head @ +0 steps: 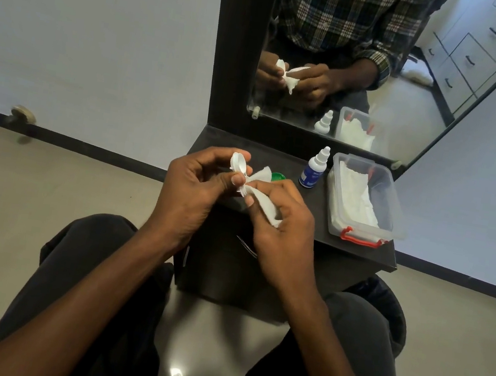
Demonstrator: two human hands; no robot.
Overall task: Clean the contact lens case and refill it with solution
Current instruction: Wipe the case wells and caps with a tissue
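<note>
My left hand (190,185) holds the white contact lens case (239,163) between thumb and fingers, above the front edge of the dark dresser top (357,249). My right hand (280,222) pinches a twisted white tissue (263,196) whose end is pressed into the part of the case nearest it. A green cap (277,177) lies on the dresser just behind the tissue, partly hidden. The solution bottle (314,169), white with a blue label and a capped nozzle, stands upright to the right of the hands.
A clear plastic box (395,224) with red latches, holding white tissues, sits at the dresser's right. A mirror (355,75) behind it reflects my hands, the bottle and the box. My knees flank the dresser cabinet on a tiled floor.
</note>
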